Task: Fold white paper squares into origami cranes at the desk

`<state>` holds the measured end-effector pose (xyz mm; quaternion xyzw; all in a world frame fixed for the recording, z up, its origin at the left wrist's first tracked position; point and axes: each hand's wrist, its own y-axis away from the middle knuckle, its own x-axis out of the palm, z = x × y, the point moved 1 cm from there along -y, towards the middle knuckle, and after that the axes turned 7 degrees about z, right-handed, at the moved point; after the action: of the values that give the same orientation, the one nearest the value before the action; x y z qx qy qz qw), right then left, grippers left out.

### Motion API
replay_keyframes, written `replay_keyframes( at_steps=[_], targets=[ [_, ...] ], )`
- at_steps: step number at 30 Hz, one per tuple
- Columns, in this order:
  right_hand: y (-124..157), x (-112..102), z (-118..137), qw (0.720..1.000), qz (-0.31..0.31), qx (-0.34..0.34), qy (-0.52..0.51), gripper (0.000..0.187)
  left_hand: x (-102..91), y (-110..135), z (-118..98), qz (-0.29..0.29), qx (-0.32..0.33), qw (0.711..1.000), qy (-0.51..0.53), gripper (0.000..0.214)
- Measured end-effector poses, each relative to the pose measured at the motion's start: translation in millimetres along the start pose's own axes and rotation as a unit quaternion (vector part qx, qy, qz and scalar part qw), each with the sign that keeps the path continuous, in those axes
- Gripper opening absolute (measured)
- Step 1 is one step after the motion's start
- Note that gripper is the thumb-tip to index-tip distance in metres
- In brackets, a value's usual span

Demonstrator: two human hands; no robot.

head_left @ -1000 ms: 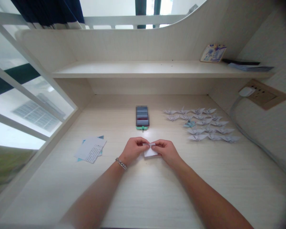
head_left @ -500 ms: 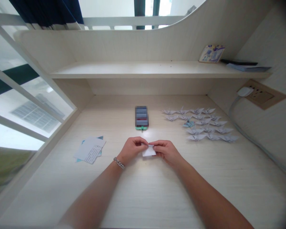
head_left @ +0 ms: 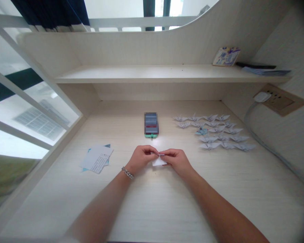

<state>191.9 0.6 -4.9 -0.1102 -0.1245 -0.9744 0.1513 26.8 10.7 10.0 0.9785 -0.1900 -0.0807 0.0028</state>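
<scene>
A small folded white paper (head_left: pixel 159 161) lies between my two hands just above the desk (head_left: pixel 152 202). My left hand (head_left: pixel 142 158), with a silver bracelet on its wrist, pinches the paper's left top edge. From the other side my right hand (head_left: pixel 177 160) pinches the right top edge. Both sets of fingers are closed on the paper and meet at its upper fold.
A phone (head_left: pixel 151 125) on a green stand sits behind the hands. Several folded paper cranes (head_left: pixel 214 132) lie in rows to the right. A stack of paper sheets (head_left: pixel 96 158) lies at the left. A shelf (head_left: pixel 167 72) holds a card and booklets; a wall socket (head_left: pixel 262 97) has a cable.
The hands have closed slightly together over the paper's top edge, so less of the paper shows. Nothing else on the desk has moved.
</scene>
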Motion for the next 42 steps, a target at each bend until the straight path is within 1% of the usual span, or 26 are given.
replay_keyframes(
  at_steps=[5,8,12,15,18,23,27,32,36,42],
  targets=[
    [1.6,-2.4,4.3,0.994,0.051,0.040,-0.084,0.023,-1.6,0.5,-0.7,0.008,-0.001,1.000,-0.010,0.012],
    [2.6,-3.5,6.3,0.992,0.069,0.054,-0.087,0.020,0.1,1.6,-0.9,0.019,0.005,1.000,-0.018,0.012],
    [2.0,-4.4,3.7,0.996,0.052,0.059,-0.050,0.022,2.9,2.3,0.0,0.036,0.003,0.999,-0.027,0.014],
    [0.1,-5.0,-0.3,0.997,0.041,0.056,-0.019,0.025,2.7,1.5,1.8,0.029,-0.006,0.999,-0.017,0.014],
    [-1.8,-6.1,-2.8,0.999,0.025,0.042,0.003,0.025,1.2,0.3,3.2,0.023,-0.017,0.999,0.014,0.014],
    [-3.2,-7.6,-3.3,0.999,0.010,0.027,0.013,0.025,-0.3,-0.9,3.5,0.032,-0.027,0.998,0.046,0.016],
    [-3.1,-7.6,-3.6,1.000,0.005,0.026,-0.007,0.025,0.4,-1.2,4.1,0.037,-0.040,0.995,0.081,0.018],
    [-2.2,-6.2,-2.7,1.000,0.002,0.019,-0.001,0.027,1.6,-1.2,3.3,0.021,-0.035,0.995,0.089,0.019],
    [-1.0,-4.9,0.3,0.999,-0.013,-0.005,0.036,0.026,3.1,-1.4,1.4,0.009,-0.021,0.994,0.106,0.022],
    [0.8,-2.7,3.7,0.992,-0.038,-0.066,0.096,0.022,4.2,-0.7,0.8,0.000,0.007,0.989,0.147,0.024]
  ],
)
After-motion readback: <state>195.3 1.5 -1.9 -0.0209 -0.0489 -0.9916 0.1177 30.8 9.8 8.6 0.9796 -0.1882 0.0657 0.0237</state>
